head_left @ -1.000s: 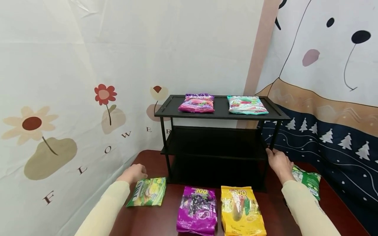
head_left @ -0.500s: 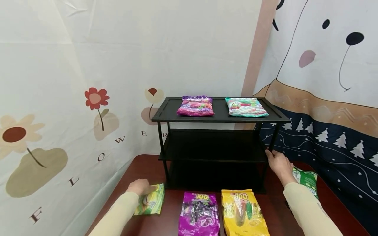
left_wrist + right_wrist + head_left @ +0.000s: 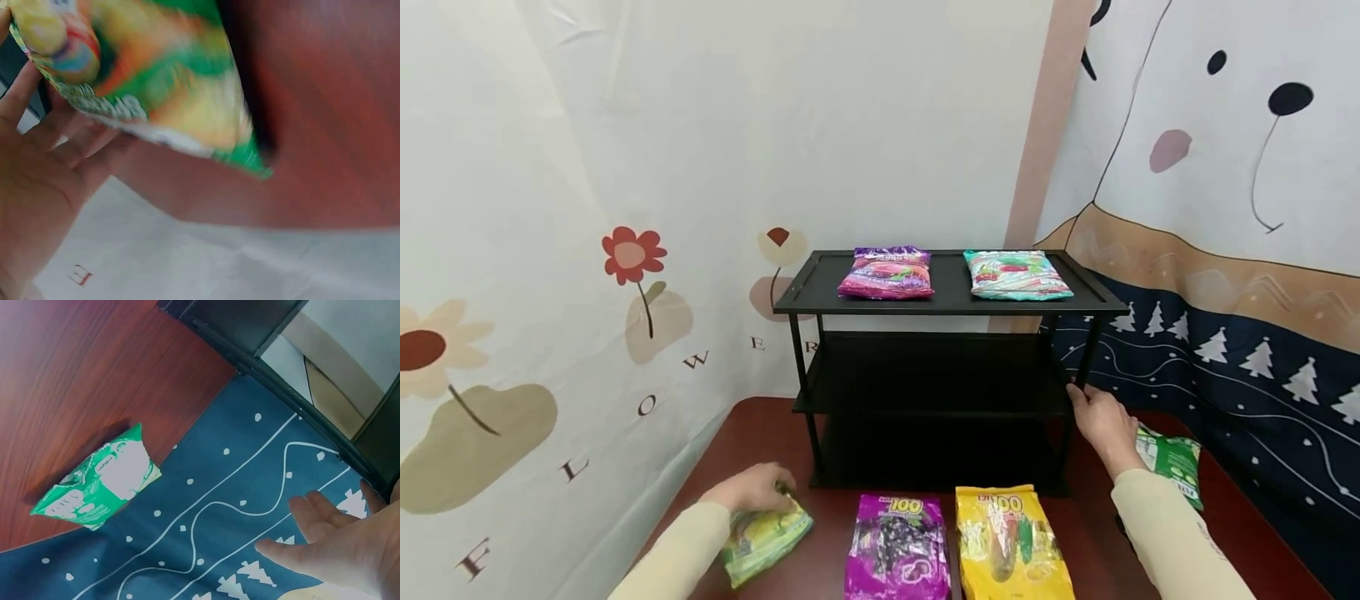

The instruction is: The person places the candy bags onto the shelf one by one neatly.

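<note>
My left hand (image 3: 756, 490) grips a green-and-yellow candy bag (image 3: 767, 537) by its upper edge, tilted at the left of the table. In the left wrist view the bag (image 3: 156, 75) is blurred, with fingers (image 3: 59, 134) beneath it. My right hand (image 3: 1105, 425) holds the right side of a black three-tier shelf rack (image 3: 932, 402), near its middle tier. The right wrist view shows that hand (image 3: 344, 550) at the frame, several fingers loosely bent off it; the thumb is hidden there.
A purple candy bag (image 3: 897, 546) and a yellow candy bag (image 3: 1011, 542) lie in front of the rack. On its top tier lie a pink-purple bag (image 3: 887, 273) and a teal bag (image 3: 1017, 275). A green bag (image 3: 1172, 465) lies right of the right forearm, near the printed cloth (image 3: 1210, 392).
My left hand has come down onto the green-and-yellow bag, taken hold of it and tilted it up. The right hand stays at the rack. The head view has shifted slightly.
</note>
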Demonstrator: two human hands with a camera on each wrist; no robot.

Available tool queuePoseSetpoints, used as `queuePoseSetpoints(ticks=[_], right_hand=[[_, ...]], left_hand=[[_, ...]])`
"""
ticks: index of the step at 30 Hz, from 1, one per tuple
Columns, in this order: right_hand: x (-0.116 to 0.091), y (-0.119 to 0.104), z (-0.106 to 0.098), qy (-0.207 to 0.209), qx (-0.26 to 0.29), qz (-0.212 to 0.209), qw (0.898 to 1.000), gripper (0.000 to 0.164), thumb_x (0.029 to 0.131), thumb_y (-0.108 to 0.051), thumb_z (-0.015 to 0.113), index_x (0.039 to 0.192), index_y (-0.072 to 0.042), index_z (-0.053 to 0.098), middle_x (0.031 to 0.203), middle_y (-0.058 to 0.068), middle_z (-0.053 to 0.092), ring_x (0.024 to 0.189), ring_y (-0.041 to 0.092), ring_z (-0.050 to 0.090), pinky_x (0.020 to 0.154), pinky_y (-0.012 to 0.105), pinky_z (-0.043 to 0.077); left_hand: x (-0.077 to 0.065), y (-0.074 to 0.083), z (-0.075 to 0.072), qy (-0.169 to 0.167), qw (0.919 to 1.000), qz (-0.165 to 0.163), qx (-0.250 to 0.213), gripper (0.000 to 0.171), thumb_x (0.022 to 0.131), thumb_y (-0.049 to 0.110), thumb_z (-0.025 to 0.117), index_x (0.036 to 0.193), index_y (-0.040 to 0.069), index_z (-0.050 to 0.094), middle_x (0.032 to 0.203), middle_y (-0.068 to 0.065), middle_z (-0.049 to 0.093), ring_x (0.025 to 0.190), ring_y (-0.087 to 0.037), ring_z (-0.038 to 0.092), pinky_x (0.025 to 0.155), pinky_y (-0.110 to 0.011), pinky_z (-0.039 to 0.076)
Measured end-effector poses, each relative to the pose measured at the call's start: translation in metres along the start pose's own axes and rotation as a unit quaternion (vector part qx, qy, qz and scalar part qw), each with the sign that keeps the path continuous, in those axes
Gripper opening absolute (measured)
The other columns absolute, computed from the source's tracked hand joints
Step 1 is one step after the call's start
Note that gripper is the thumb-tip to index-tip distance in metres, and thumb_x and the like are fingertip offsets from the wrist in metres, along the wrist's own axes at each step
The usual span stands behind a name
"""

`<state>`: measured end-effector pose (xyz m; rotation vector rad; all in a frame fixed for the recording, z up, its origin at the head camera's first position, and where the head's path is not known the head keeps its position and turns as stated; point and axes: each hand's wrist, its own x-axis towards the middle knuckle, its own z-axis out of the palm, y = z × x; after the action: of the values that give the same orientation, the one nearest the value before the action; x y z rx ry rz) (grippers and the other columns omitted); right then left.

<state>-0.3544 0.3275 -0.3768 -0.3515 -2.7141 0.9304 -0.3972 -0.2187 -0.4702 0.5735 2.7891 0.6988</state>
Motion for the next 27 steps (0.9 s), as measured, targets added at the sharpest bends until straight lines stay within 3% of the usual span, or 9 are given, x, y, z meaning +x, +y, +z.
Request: queuePoseSetpoints(ticks=[3,6,10,13,17,21,24,26,27], right_hand=[[0.002,-0.004,0.001,0.002,0.005,0.001,1.0,0.066,0.108,-0.045,0.029,0.146,0.009,0.039,0.146,0.036,0.036,0.131,0.057,0.031,0.106,0.073,0.011],[0.002,-0.005,0.003,-0.004,0.003,0.002,1.0,0.066,0.108,-0.045,0.028,0.146,0.007,0.041,0.146,0.036,0.036,0.131,0.057,0.032,0.105,0.074,0.011],[0.0,-0.002,0.004,-0.013,0.001,0.007,1.0,0.067,0.108,-0.046,0.027,0.147,0.007,0.039,0.147,0.036,0.034,0.131,0.057,0.032,0.104,0.073,0.013],[0.0,0.001,0.002,-0.01,-0.002,0.003,1.0,0.07,0.107,-0.048,0.027,0.147,0.009,0.037,0.147,0.036,0.034,0.131,0.058,0.031,0.104,0.073,0.012],[-0.002,0.007,-0.001,-0.008,-0.007,0.003,1.0,0.071,0.107,-0.049,0.027,0.146,0.01,0.037,0.146,0.037,0.034,0.13,0.058,0.031,0.104,0.074,0.011],[-0.006,0.013,-0.001,-0.009,-0.006,0.011,1.0,0.072,0.107,-0.049,0.028,0.146,0.011,0.038,0.146,0.038,0.034,0.13,0.058,0.031,0.104,0.074,0.01],[-0.009,0.016,0.0,-0.01,-0.003,0.011,1.0,0.072,0.106,-0.05,0.028,0.145,0.01,0.039,0.145,0.038,0.035,0.127,0.058,0.034,0.103,0.073,0.011],[-0.01,0.017,0.001,-0.011,-0.004,0.008,1.0,0.072,0.106,-0.05,0.029,0.144,0.01,0.041,0.144,0.038,0.036,0.126,0.058,0.036,0.1,0.073,0.014],[-0.01,0.017,0.002,-0.011,-0.003,0.008,1.0,0.072,0.106,-0.05,0.029,0.144,0.009,0.041,0.144,0.037,0.037,0.125,0.058,0.036,0.1,0.072,0.014]], left_hand=[[-0.002,-0.005,0.002,0.099,0.995,0.009,0.002,0.022,0.091,0.016,0.07,0.111,0.005,0.071,0.121,-0.017,0.063,0.113,-0.04,0.059,0.091,-0.056,0.047],[-0.01,-0.012,0.004,0.182,0.9826,-0.032,0.017,0.023,0.095,0.014,0.065,0.115,0.002,0.069,0.114,-0.015,0.064,0.099,-0.035,0.063,0.081,-0.054,0.051],[-0.025,-0.022,0.002,0.218,0.9684,-0.115,0.037,0.03,0.096,0.021,0.063,0.115,-0.001,0.066,0.106,-0.017,0.064,0.092,-0.036,0.064,0.073,-0.055,0.051],[-0.036,-0.028,-0.001,0.197,0.9631,-0.18,0.037,0.047,0.098,0.034,0.059,0.118,-0.008,0.06,0.101,-0.021,0.065,0.088,-0.039,0.064,0.068,-0.054,0.051],[-0.049,-0.026,-0.004,0.114,0.9636,-0.241,0.014,0.066,0.098,0.057,0.05,0.093,-0.007,0.064,0.083,-0.018,0.063,0.07,-0.03,0.061,0.059,-0.044,0.047],[-0.054,-0.028,0.003,0.052,0.964,-0.261,0.004,0.069,0.094,0.068,0.046,0.067,0.007,0.062,0.079,-0.013,0.063,0.07,-0.026,0.057,0.065,-0.045,0.045],[-0.05,-0.042,0.013,0.04,0.961,-0.274,0.002,0.072,0.089,0.074,0.049,0.066,0.007,0.064,0.081,-0.012,0.064,0.075,-0.029,0.058,0.07,-0.051,0.046],[-0.058,-0.037,0.011,0.041,0.9615,-0.272,0.0,0.078,0.085,0.08,0.046,0.067,0.007,0.064,0.08,-0.012,0.062,0.074,-0.028,0.058,0.07,-0.051,0.046],[-0.065,-0.027,0.007,0.042,0.964,-0.262,0.003,0.08,0.083,0.084,0.044,0.065,0.008,0.062,0.077,-0.009,0.06,0.07,-0.025,0.056,0.068,-0.048,0.045]])
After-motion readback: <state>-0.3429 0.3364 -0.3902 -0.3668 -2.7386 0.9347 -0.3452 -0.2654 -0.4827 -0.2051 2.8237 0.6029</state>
